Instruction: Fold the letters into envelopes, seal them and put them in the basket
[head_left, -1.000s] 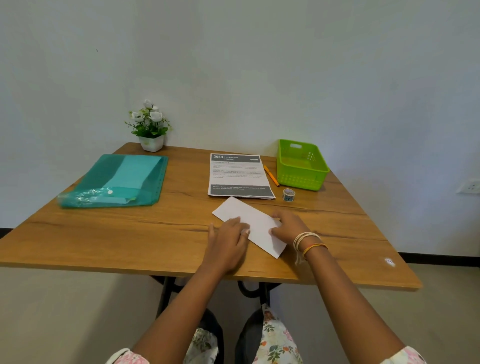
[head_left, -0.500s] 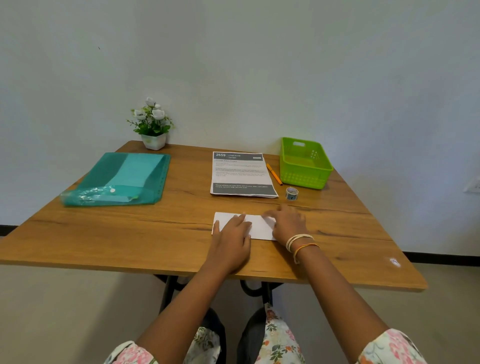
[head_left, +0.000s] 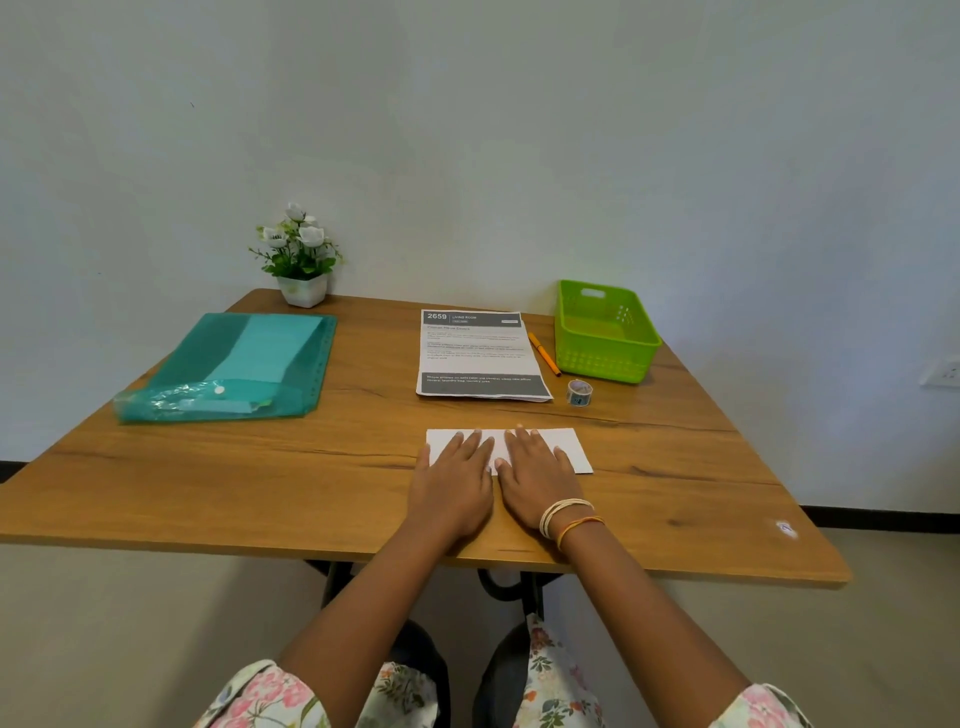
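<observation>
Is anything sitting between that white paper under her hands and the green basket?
Only a tape roll lies roughly on the line from the folded paper to the green basket; lifting over it clears it.

Wooden table (head_left: 260, 493) against pale wall (head_left: 467, 130)

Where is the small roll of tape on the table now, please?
In the head view, the tape roll stands on the right half of the table, just in front of the green basket and beside the printed sheet.
</observation>
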